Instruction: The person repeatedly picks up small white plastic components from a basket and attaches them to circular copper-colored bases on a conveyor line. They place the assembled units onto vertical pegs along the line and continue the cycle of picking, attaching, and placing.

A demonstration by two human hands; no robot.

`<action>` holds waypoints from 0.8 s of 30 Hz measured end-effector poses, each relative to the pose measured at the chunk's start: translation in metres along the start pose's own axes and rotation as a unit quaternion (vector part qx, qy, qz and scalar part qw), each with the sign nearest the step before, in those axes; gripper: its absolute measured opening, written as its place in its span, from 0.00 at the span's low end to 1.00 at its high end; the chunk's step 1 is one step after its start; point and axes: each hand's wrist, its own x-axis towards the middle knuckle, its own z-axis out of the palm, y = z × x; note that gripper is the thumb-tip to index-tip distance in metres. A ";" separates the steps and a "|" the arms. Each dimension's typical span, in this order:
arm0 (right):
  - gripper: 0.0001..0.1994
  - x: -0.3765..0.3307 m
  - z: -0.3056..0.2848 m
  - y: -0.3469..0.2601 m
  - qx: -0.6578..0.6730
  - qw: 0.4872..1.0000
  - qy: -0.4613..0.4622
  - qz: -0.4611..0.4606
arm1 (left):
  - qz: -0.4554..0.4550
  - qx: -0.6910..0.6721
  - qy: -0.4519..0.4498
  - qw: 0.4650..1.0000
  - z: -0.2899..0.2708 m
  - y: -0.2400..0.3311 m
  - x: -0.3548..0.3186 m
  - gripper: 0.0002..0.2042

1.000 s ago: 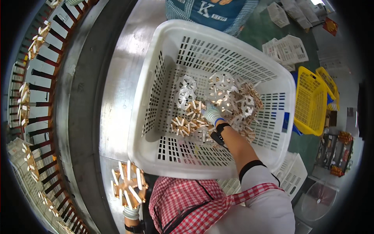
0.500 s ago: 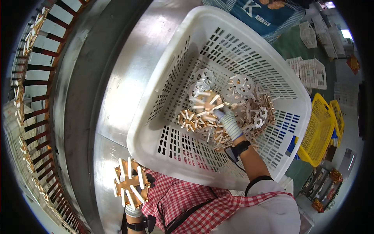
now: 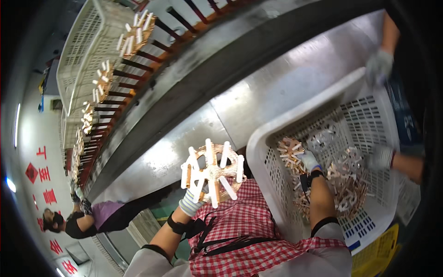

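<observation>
My left hand [image 3: 190, 202], in a striped knit glove, holds a copper-coloured spoked disc [image 3: 212, 171] with several white rods up in front of my apron. The palm is mostly behind the disc. Inside the white plastic basket [image 3: 263, 134] my right hand [image 3: 309, 160], also gloved, grips the edge of another copper-coloured disc with white rods [image 3: 290, 150]; its fingertips are partly hidden. More copper-coloured discs [image 3: 348, 196] lie heaped below that hand. Silvery spoked discs [image 3: 323, 137] sit farther into the basket.
A co-worker's gloved hands [image 3: 379, 67] are at the basket's far rim and inside it. A metal bench [image 3: 184, 129] runs along a curved rack of dark bars [image 3: 124, 85] carrying similar discs [image 3: 137, 34]. Another person [image 3: 87, 221] stands far left; a yellow basket [image 3: 376, 256] is lower right.
The view has swung left, bringing the rack and a distant person in. My left hand has raised its disc. A co-worker's hands have appeared at the basket, where my right hand stays.
</observation>
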 end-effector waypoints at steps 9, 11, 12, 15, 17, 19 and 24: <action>0.15 -0.149 0.025 -0.078 0.068 0.954 0.215 -0.199 | -0.048 -0.465 -0.030 0.884 -0.044 0.026 0.030 0.26; 0.15 -0.190 0.024 -0.084 0.111 0.931 0.294 -0.187 | -0.053 -0.545 -0.060 0.835 -0.056 0.037 0.051 0.26; 0.15 -0.201 0.023 -0.081 0.156 0.910 0.330 -0.195 | -0.057 -0.582 -0.079 0.807 -0.062 0.040 0.068 0.27; 0.15 -0.259 0.042 -0.116 0.257 0.865 0.322 -0.288 | -0.097 -0.703 -0.134 0.691 -0.076 0.035 0.110 0.27; 0.14 -0.296 0.063 -0.155 0.273 0.856 0.293 -0.328 | -0.210 -0.917 -0.205 0.269 -0.085 -0.011 0.141 0.28; 0.13 -0.333 0.097 -0.202 0.111 0.867 0.339 -0.348 | -0.175 -0.793 -0.146 0.566 -0.088 -0.054 0.153 0.25; 0.18 -0.319 0.181 -0.299 0.163 0.909 0.132 -0.361 | -0.243 -0.125 0.007 0.962 -0.108 -0.241 0.137 0.18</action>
